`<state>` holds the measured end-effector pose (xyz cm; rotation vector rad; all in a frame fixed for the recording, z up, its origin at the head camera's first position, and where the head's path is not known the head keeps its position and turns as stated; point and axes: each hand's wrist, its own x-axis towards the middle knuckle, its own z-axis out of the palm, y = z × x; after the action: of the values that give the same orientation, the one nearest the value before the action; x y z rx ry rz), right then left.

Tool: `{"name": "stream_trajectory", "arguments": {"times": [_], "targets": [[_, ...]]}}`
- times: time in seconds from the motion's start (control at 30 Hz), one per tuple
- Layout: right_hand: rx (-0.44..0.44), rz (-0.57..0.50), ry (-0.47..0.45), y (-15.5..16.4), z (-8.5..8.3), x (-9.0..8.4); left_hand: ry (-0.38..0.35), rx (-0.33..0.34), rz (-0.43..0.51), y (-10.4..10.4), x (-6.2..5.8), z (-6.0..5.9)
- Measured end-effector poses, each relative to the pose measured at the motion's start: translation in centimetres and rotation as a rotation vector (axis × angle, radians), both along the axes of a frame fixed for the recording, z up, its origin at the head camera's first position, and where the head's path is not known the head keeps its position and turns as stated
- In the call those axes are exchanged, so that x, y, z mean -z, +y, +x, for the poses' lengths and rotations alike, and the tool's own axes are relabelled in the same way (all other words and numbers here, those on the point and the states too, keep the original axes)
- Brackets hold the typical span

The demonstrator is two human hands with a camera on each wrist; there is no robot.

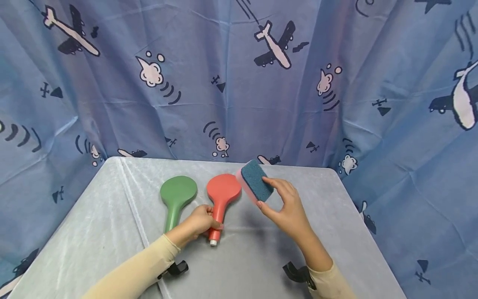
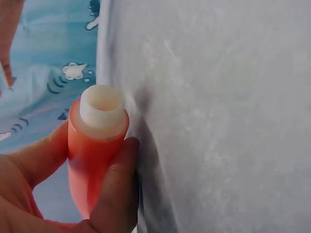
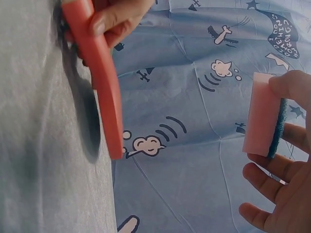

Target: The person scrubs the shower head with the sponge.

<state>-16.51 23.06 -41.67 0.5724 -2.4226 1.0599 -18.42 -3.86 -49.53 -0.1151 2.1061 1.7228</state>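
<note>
Red shower head (image 1: 223,195) gripped at its handle by left hand (image 1: 198,224), fingers curled round it, head lifted off grey table (image 1: 336,224). Right hand (image 1: 287,207) pinches pink-and-blue sponge (image 1: 255,181) just beside it. Green shower head (image 1: 176,197) lies to the left.

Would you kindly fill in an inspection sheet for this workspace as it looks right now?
Surface: grey table, wrinkled cover.
Job's things: red paddle, gripped at its handle, head lifted off the table; sponge, pink with blue scrub face, held in the air just right of the paddle head.
Clutter: green paddle lying flat beside the red one.
Hands: left hand grips the red paddle; right hand pinches the sponge.
Cables: nothing seen.
Surroundings: blue airplane-print curtain behind and at both sides.
</note>
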Motion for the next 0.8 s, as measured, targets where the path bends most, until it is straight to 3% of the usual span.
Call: {"name": "stream_trajectory", "arguments": {"times": [0.07,0.23,0.43,0.63,0.8], "targets": [[0.0,0.003,0.01,0.0,-0.1,-0.2,-0.005,0.01,0.038,-0.6,-0.4,0.4],[0.006,0.021,0.048,0.2,-0.3,-0.5,0.057,0.081,0.046,-2.0,-2.1,1.0],[0.019,0.029,0.084,0.7,-0.4,-0.6,0.118,0.168,0.123,-3.8,-4.5,1.9],[0.026,0.049,0.128,0.6,-0.4,-0.7,0.259,0.126,0.118,-5.4,-6.9,2.7],[0.049,0.053,0.181,0.6,-0.3,-0.7,0.298,0.099,0.148,-6.0,-8.1,3.6]]}}
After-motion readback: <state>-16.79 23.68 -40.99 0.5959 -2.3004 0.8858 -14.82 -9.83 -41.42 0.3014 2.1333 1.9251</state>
